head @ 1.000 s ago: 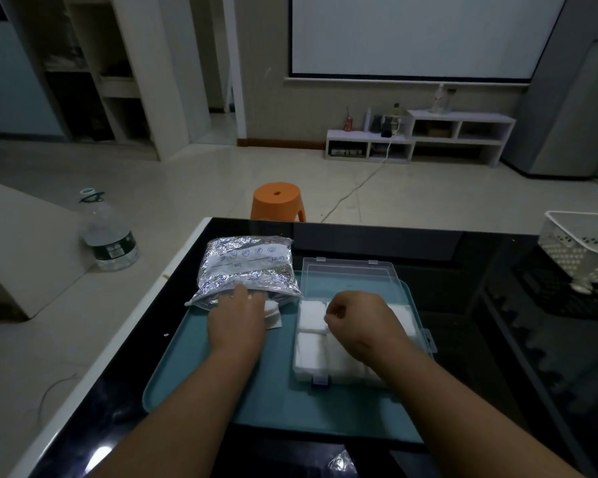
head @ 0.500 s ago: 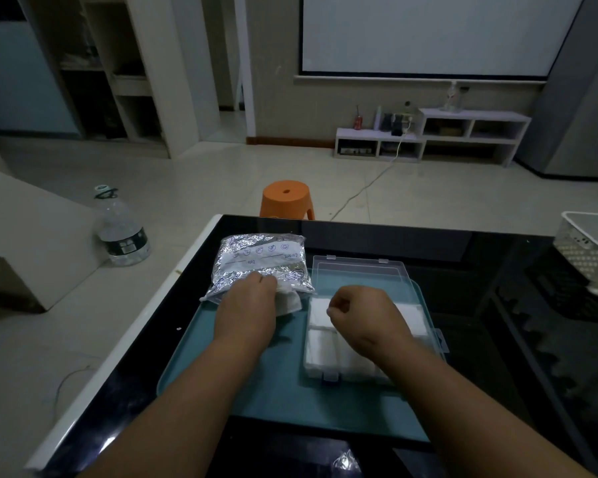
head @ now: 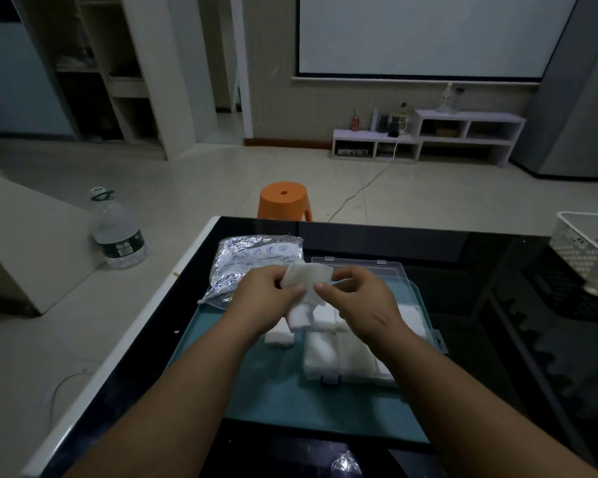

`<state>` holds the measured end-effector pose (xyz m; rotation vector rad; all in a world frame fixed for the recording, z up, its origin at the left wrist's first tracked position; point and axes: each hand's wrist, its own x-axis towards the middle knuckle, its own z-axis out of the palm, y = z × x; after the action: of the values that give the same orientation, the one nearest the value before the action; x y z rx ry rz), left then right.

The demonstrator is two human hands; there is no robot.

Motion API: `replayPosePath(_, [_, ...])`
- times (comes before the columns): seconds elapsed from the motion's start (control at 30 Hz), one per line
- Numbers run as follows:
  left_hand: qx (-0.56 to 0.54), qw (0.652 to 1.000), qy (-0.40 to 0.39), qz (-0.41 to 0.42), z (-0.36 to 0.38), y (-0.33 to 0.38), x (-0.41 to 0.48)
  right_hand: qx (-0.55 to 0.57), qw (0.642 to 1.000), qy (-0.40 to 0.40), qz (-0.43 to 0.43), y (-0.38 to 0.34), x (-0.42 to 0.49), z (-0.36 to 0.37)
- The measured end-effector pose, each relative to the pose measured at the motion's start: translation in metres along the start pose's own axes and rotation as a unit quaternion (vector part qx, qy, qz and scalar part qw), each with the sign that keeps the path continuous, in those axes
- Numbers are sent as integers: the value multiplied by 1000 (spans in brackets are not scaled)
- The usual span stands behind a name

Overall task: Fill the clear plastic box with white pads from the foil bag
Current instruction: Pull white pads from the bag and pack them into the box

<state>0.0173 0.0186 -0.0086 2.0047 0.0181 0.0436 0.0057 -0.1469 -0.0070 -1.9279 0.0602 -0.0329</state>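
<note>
1. Surface (head: pixel 463 257): black and glossy. A white basket (head: pixel 584 246) stands at its right edge. An orange stool (head: pixel 283 200) is on the floor past the far edge, and a water bottle (head: pixel 118 236) is on the floor off the left edge.
2. Teal tray (head: pixel 273 401): sits toward the near-left of the surface and carries the bag and the box.
3. Foil bag (head: pixel 252 260): lies flat at the tray's far-left corner. The left hand hides its near-right part.
4. Clear plastic box (head: pixel 404 281): sits on the right half of the tray with its lid open toward the far edge. White pads (head: pixel 325 357) fill its near rows. The right forearm crosses its right side.
5. Left hand (head: pixel 259 301) and right hand (head: pixel 363 301): both raised over the box's far-left corner, fingers curled, pinching one pad bunch (head: pixel 304 277) between them. The bunch blocks that corner.
6. Loose pad (head: pixel 278 338): lies on the tray just beside the box's left wall.
7. Versus 0.5 s ago: the left hand was at the bag mouth and the right hand was clenched above the box. Now they meet on the bunch.
</note>
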Motion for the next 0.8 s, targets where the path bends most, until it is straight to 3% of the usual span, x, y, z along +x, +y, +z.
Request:
replayPosePath(0.23, [-215, 970, -87, -68, 5, 9, -5, 35, 998, 47, -22, 1, 1, -6])
replayPosePath(0.4, [-204, 972, -88, -71, 7, 12, -6, -4, 997, 59, -46, 1, 1, -6])
replayPosePath(0.53, [-178, 975, -106, -77, 9, 11, -5, 18, 998, 38, -55, 0, 0, -7])
replayPosePath(0.8, [-130, 983, -91, -96, 10, 6, -2, 50, 993, 80, -68, -6, 2, -21])
